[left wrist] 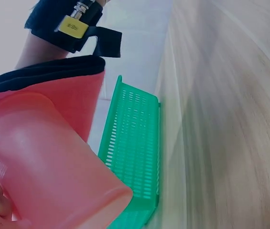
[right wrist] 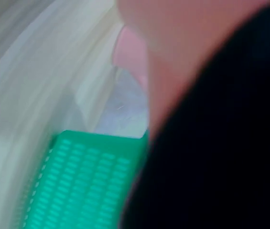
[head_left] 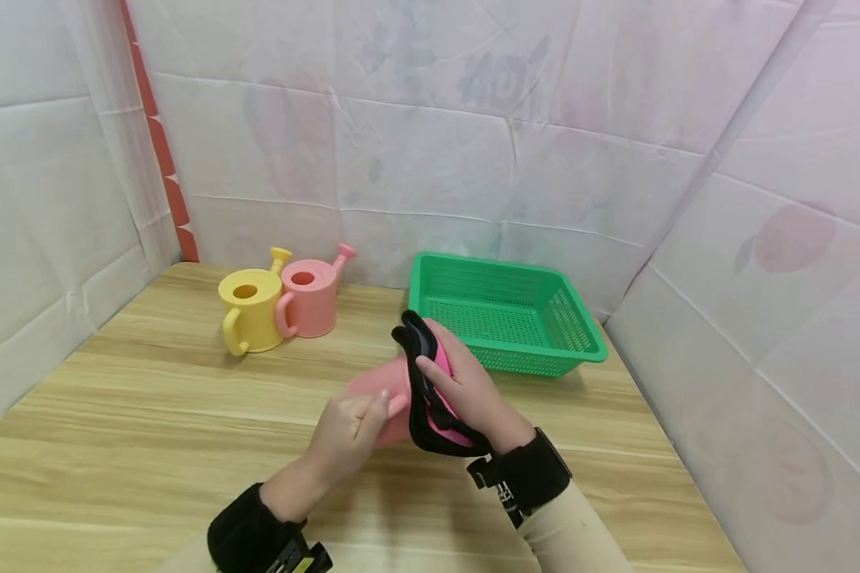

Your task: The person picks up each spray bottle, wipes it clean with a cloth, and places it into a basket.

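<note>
A pink watering can (head_left: 377, 382) is held tilted above the table, its base toward the lower left. My left hand (head_left: 347, 434) grips its handle. My right hand (head_left: 469, 390) holds a folded pink cloth with black edging (head_left: 419, 390) against the can's top end, thumb on the near side. The cloth hides the can's top and spout. In the left wrist view, the can (left wrist: 53, 157) shows its smooth side and base, with the black-edged cloth (left wrist: 80, 93) behind it. A large dark shape blocks much of the right wrist view.
A yellow watering can (head_left: 254, 314) and another pink watering can (head_left: 311, 302) stand side by side at the back left of the wooden table (head_left: 150, 446). Behind my right hand sits a green perforated basket (head_left: 580, 350). White sheets (head_left: 430, 151) hang around the table.
</note>
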### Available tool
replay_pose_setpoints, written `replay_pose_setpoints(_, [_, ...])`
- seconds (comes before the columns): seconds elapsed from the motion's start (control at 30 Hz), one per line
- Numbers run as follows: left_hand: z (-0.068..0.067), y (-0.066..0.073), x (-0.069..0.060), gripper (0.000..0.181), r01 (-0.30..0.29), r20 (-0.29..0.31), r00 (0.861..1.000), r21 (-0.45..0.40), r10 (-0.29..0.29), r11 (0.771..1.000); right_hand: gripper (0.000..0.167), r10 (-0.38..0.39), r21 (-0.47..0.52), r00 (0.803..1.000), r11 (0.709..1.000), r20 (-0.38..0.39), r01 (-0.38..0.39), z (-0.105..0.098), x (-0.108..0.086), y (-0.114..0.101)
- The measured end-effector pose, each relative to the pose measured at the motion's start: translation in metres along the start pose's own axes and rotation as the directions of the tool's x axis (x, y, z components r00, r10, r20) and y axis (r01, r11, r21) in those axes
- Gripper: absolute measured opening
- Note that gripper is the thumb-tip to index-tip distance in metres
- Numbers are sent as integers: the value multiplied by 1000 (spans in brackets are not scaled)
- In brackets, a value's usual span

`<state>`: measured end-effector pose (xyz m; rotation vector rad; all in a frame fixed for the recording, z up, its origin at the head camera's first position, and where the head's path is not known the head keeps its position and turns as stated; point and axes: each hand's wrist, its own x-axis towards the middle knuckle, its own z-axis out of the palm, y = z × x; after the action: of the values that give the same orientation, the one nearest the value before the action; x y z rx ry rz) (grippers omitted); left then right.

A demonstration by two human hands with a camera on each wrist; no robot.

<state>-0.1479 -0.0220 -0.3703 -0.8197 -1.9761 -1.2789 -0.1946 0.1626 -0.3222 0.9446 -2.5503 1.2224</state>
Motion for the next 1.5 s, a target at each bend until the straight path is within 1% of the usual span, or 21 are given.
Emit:
replay_pose_setpoints(0.1, [1,1,0,46,-9,3,1000,6,9,1000,50,9,26,1000,1000,1,-9,0,1,6])
replay_pose_setpoints(0.27, [0,1,0,45,-8,1,1000,-2,8,1000,52,30,6,1000,1000,-9,-30,1,-1,6])
replay_pose_setpoints(0.33, [0,0,-1,42,-9,2,1000,1,9,1000,53,12,1,1000,1000,-15,-12,1,-1,3])
replay_pose_setpoints(0.43, [0,-1,-2,36,-19,0,1000,23,19,1000,52,-34,-7,999,999,-28,34,2,-2,0])
replay_pose_setpoints(0.53, [1,-1,-2,30,-23,-7,1000,38,23,999,51,-68,-32,997,997,-39,66,4,-3,-4])
replay_pose_setpoints(0.63, [1,-1,-2,38,-23,-23,999,40,24,999,55,-68,-107,997,992,-45,62,8,-5,-10])
replay_pose_setpoints(0.7, [1,-2,-1,43,-30,-40,999,37,32,999,60,-87,-189,995,979,-43,78,12,-7,-14])
replay_pose_setpoints(0.73, [2,-2,-1,45,-33,-46,998,36,35,999,63,-100,-238,994,967,-41,87,14,-8,-17])
replay_pose_setpoints(0.87, [1,-5,-1,44,-2,-62,998,15,3,1000,72,-153,-391,988,911,-23,132,21,-10,-31])
replay_pose_setpoints(0.97, [0,-6,-1,45,44,-61,997,-13,-45,999,75,-172,-450,985,881,-14,148,25,-13,-38])
replay_pose_setpoints(1.1, [-1,-6,0,47,78,-59,995,-48,-80,996,75,-201,-485,979,857,-11,171,28,-15,-40])
replay_pose_setpoints(1.17, [-2,-5,-1,47,80,-62,995,-51,-83,996,75,-207,-481,978,859,-9,178,28,-15,-40])
replay_pose_setpoints(1.23, [-3,-4,-1,47,74,-64,995,-53,-77,996,74,-203,-463,979,868,-1,179,28,-14,-40])
replay_pose_setpoints(1.33, [-4,-3,-1,48,58,-68,996,-44,-60,997,74,-187,-420,982,891,10,174,26,-12,-39])
replay_pose_setpoints(1.5, [-5,-2,-1,46,34,-55,998,-48,-37,998,73,-159,-350,987,924,11,153,22,-9,-37])
